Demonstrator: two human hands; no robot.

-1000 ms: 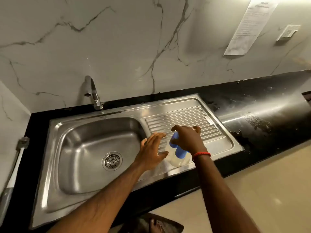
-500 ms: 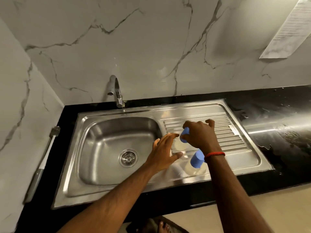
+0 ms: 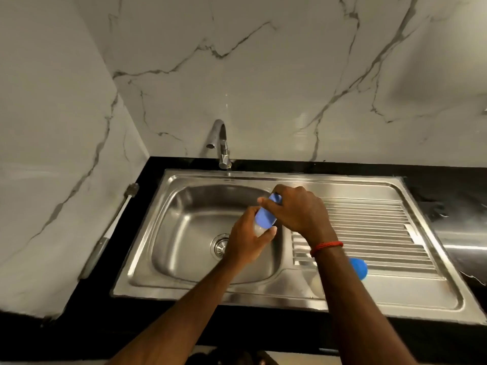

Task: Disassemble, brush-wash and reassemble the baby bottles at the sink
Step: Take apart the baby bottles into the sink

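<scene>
Now: both hands on one baby bottle (image 3: 258, 229) over the sink basin (image 3: 184, 233).
My left hand (image 3: 245, 246) grips its clear body; my right hand (image 3: 300, 210) clasps the blue cap (image 3: 265, 218). Second bottle (image 3: 358, 268) sits on the drainboard (image 3: 369, 222) at 4 o'clock of my hands, partly behind my right forearm.

Both forearms enter from the bottom of the frame and converge at centre. Left hand (image 3: 246, 242) sits lower, fingers curled round the base of a bottle (image 3: 264, 221). Right hand (image 3: 300, 212) is above it, knuckles up, gripping the bottle's top. Red thread band (image 3: 326, 247) on right wrist.
</scene>
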